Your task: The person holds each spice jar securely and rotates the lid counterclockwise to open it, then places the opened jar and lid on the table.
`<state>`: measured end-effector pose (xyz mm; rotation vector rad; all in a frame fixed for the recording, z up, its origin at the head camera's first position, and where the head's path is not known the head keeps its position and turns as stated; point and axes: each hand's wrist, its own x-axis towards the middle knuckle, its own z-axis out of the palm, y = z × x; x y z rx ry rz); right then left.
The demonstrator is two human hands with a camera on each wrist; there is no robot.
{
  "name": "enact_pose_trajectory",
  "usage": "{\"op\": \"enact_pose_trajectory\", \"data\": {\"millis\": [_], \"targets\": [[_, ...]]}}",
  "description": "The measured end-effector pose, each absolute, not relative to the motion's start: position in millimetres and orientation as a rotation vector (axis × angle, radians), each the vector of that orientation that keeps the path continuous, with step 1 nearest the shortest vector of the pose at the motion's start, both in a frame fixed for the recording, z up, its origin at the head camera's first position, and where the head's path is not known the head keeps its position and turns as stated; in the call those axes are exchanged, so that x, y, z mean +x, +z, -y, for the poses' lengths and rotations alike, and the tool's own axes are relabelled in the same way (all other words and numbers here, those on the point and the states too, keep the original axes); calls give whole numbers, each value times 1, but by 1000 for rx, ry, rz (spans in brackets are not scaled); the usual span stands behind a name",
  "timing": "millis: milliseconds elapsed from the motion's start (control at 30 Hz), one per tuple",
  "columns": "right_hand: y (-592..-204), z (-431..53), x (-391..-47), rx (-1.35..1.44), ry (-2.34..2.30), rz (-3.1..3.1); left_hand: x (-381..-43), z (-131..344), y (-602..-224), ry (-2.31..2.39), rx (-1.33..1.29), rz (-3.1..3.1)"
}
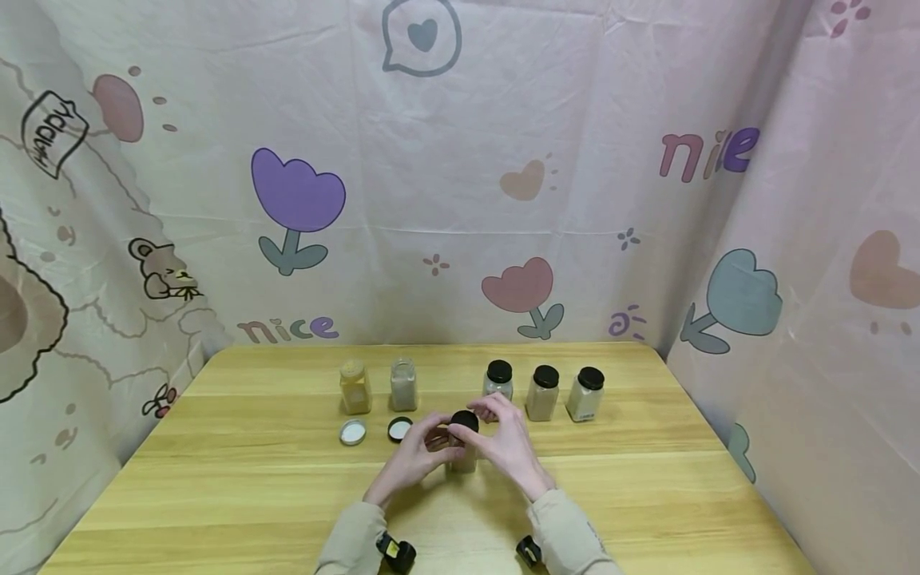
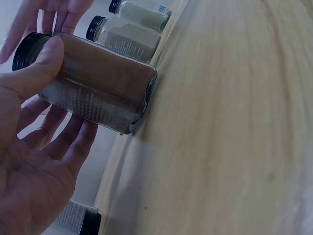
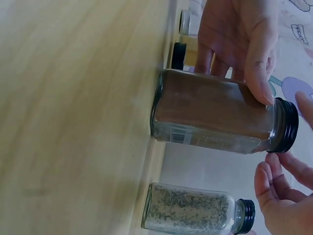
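A square glass jar of brown powder (image 2: 105, 66) stands upright on the table, with a black lid (image 3: 288, 126) on top. My left hand (image 1: 417, 455) holds this jar near its top; the thumb lies along one side and the fingers reach round the other. At the lid is my right hand (image 1: 506, 439), its thumb on the near side and its fingertips at the far side. The right wrist view shows one fingertip of that hand touching the lid's edge, while its other fingers (image 3: 281, 183) curl beside it. Part of the lid is hidden by the thumb in the head view.
Behind on the left stand a lidless yellow jar (image 1: 355, 389) and a lidless greyish jar (image 1: 404, 387). Before them lie a pale lid (image 1: 352, 433) and a black-rimmed lid (image 1: 399, 430). Black-lidded jars (image 1: 542, 395) stand back right. A patterned curtain (image 1: 431, 200) encloses the wooden table (image 1: 216, 479).
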<state>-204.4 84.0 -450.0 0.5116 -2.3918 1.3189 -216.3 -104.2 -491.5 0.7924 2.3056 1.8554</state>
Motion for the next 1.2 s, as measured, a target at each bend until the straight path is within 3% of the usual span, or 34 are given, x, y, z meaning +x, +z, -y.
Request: {"op": "enact_pose_trajectory", "data": {"millis": [600,900,1200], "targets": [[-446,-90,-205,702,1438,2436,-216,105,-492,1854,785,-2304],[-451,-85,-205,490,1287,2424,-217,105,-493,1862,784,-2308],[-448,-86,-202,604,1313,2435,-217,103,-494,1867,792,-2299]]}}
